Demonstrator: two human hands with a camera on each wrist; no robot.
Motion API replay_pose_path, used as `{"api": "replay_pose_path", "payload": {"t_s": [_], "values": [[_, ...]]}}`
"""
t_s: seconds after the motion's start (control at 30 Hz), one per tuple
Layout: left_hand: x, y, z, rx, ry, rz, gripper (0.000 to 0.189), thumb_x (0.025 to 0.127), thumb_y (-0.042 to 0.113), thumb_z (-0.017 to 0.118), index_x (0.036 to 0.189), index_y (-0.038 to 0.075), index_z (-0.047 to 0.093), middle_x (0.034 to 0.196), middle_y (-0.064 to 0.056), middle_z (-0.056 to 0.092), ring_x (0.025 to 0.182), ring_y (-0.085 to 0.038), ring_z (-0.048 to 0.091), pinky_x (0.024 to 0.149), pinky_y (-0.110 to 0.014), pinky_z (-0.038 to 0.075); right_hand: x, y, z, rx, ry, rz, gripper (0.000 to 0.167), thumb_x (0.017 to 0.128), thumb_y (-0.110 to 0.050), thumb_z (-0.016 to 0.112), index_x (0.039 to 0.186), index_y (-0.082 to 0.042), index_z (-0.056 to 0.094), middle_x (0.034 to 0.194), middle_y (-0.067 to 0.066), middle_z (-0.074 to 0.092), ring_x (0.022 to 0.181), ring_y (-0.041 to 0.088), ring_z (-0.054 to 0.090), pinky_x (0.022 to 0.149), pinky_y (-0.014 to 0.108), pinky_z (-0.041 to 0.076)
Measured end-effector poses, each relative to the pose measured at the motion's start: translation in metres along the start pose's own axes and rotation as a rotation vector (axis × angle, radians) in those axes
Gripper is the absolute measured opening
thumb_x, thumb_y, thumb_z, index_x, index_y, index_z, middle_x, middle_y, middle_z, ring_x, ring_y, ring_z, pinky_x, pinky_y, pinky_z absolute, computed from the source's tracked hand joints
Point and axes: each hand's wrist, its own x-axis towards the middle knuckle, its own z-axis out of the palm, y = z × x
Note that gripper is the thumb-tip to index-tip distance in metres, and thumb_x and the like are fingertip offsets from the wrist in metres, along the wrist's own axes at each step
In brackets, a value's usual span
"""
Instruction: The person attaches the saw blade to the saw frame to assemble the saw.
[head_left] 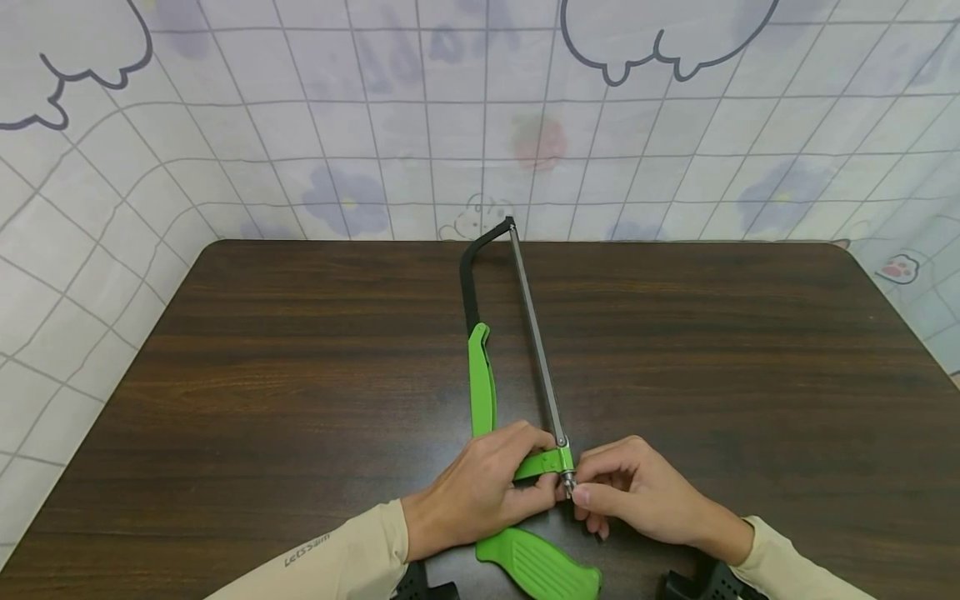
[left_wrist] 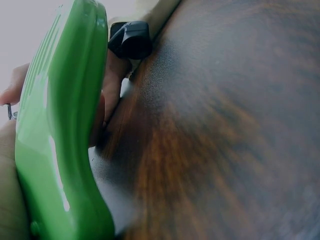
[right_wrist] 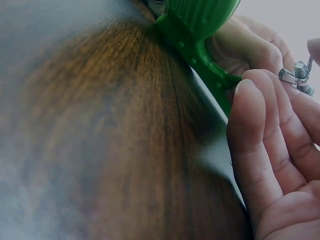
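a green-and-black hacksaw [head_left: 482,379] held over the middle of the desk [head_left: 300,375]
the left hand [head_left: 480,483] grips the saw's green bracket [head_left: 542,463], while the right hand [head_left: 647,496] pinches the small metal screw [head_left: 568,480] at its end. the silver blade [head_left: 536,333] runs from that bracket to the far tip of the black frame [head_left: 468,287]; the green handle [head_left: 538,562] sits nearest the person.

Through the head view I have the left forearm [head_left: 337,560] and right forearm [head_left: 791,560] angled inward, the left hand [head_left: 483,479] curled with its back up and thumb stretched across, the right hand [head_left: 648,492] just beside it pinching between thumb and forefinger, remaining fingers bent beneath.
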Motion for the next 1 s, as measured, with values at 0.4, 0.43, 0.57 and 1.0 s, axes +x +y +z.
{"api": "replay_pose_path", "payload": {"t_s": [0.4, 0.43, 0.57, 1.0], "values": [[-0.0012, 0.0, 0.0001, -0.007, -0.007, -0.006, 0.022, 0.096, 0.009, 0.065, 0.118, 0.01, 0.061, 0.098, 0.002, 0.066, 0.073, 0.0, 0.052, 0.068, -0.002, 0.043, 0.0003, 0.0036, 0.0002, 0.066, -0.019, -0.054, 0.028, 0.099, 0.016, 0.046, 0.092, 0.003, 0.07, 0.078, 0.024, 0.06, 0.057, 0.032, 0.059, 0.052, 0.034, 0.057], [-0.0013, 0.0001, 0.0, -0.007, -0.009, -0.008, 0.022, 0.096, 0.009, 0.065, 0.118, 0.01, 0.061, 0.098, 0.002, 0.065, 0.073, 0.0, 0.052, 0.068, -0.002, 0.043, 0.0002, 0.0039, 0.0002, 0.068, -0.019, -0.055, 0.028, 0.099, 0.016, 0.045, 0.092, 0.003, 0.069, 0.078, 0.024, 0.06, 0.056, 0.032, 0.059, 0.052, 0.034, 0.057], [-0.0016, 0.0005, -0.0002, -0.01, -0.02, -0.02, 0.022, 0.097, 0.01, 0.064, 0.119, 0.011, 0.061, 0.099, 0.002, 0.065, 0.073, 0.001, 0.052, 0.068, -0.002, 0.042, 0.0, 0.0044, 0.0002, 0.07, -0.014, -0.051, 0.028, 0.1, 0.016, 0.045, 0.092, 0.003, 0.069, 0.078, 0.024, 0.06, 0.057, 0.032, 0.059, 0.052, 0.035, 0.057], [-0.0019, 0.0014, -0.0001, -0.039, -0.029, -0.064, 0.022, 0.097, 0.012, 0.065, 0.119, 0.01, 0.061, 0.103, 0.001, 0.066, 0.076, 0.001, 0.05, 0.069, -0.003, 0.043, -0.0011, 0.0051, -0.0008, 0.099, -0.014, -0.063, 0.027, 0.1, 0.015, 0.043, 0.096, 0.008, 0.068, 0.079, 0.026, 0.06, 0.058, 0.033, 0.058, 0.054, 0.036, 0.058]]}}
